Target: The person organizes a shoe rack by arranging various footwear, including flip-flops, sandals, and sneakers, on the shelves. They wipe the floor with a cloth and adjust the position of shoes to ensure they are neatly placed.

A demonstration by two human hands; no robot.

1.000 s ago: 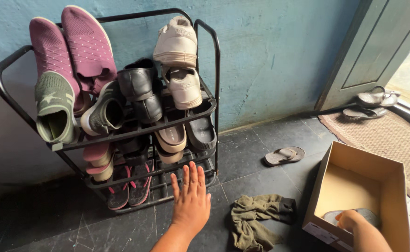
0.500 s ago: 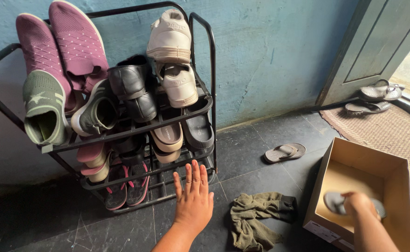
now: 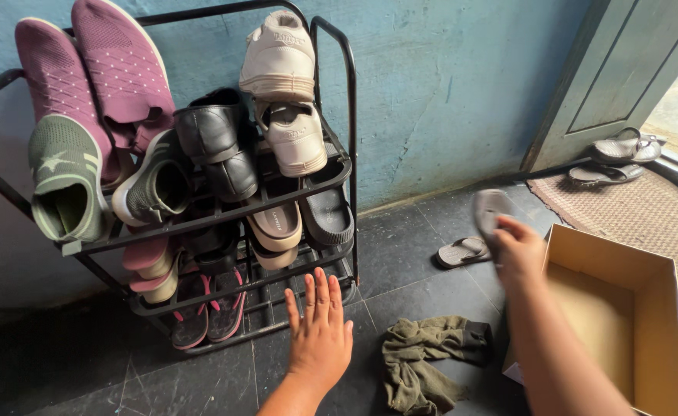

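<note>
Head view shows my right hand [image 3: 518,248] closed around a grey sandal [image 3: 490,209], lifted above the floor between the box [image 3: 655,308] and a matching sandal [image 3: 462,252] lying on the dark tiles. My left hand [image 3: 319,327] is flat and spread wide on the floor, just before the foot of the shoe rack [image 3: 348,139], holding nothing. To do this well I would keep the grip firm across the sole, hold the sandal level, and lean on the left hand so the body stays steady; the rag [image 3: 423,360] lies between the hands and could snag a low pass. My fingers cover much of the sandal, so its strap is hard to read. My right forearm hides the box's near corner, and the rack's lower shelves are too dark to sort shoe from shoe.
</note>
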